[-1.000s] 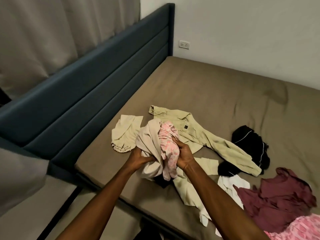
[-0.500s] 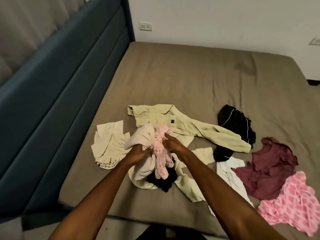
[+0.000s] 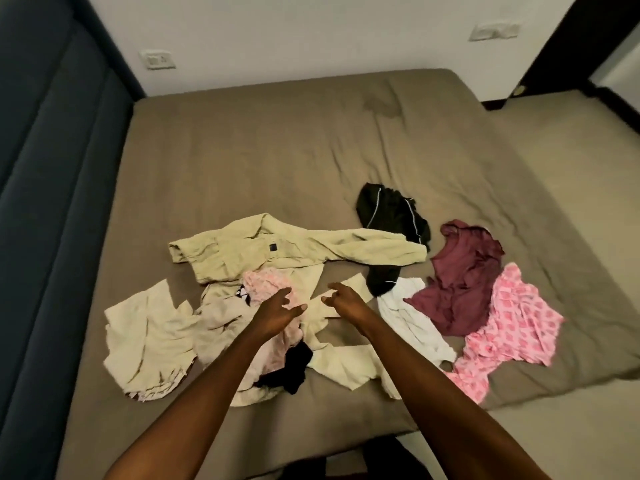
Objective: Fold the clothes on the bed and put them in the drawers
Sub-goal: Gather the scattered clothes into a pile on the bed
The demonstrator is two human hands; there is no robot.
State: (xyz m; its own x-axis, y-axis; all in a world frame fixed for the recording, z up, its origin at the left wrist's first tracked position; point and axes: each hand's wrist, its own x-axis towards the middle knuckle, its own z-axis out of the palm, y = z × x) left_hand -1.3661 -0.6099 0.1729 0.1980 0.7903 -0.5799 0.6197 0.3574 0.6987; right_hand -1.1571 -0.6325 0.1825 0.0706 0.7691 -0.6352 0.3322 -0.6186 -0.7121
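Clothes lie scattered on the bed (image 3: 277, 150). A pale green jacket (image 3: 294, 247) is spread across the middle. Below it sits a heap of a beige garment (image 3: 221, 317), a small pink floral piece (image 3: 263, 282) and a black item (image 3: 291, 367). My left hand (image 3: 277, 308) hovers over that heap with loose fingers, holding nothing. My right hand (image 3: 341, 299) is just beside it, fingers relaxed and empty, above a pale green fabric strip. A cream garment (image 3: 145, 341) lies to the left.
On the right lie a black garment with white piping (image 3: 391, 209), a maroon top (image 3: 460, 271), a white piece (image 3: 412, 317) and a pink patterned garment (image 3: 512, 323). A dark blue headboard (image 3: 52, 168) runs along the left. A dark door frame (image 3: 554, 39) stands at far right.
Both hands have let go of the beige and pink bundle, which now lies on the bed. The view has swung right, showing more of the bed.
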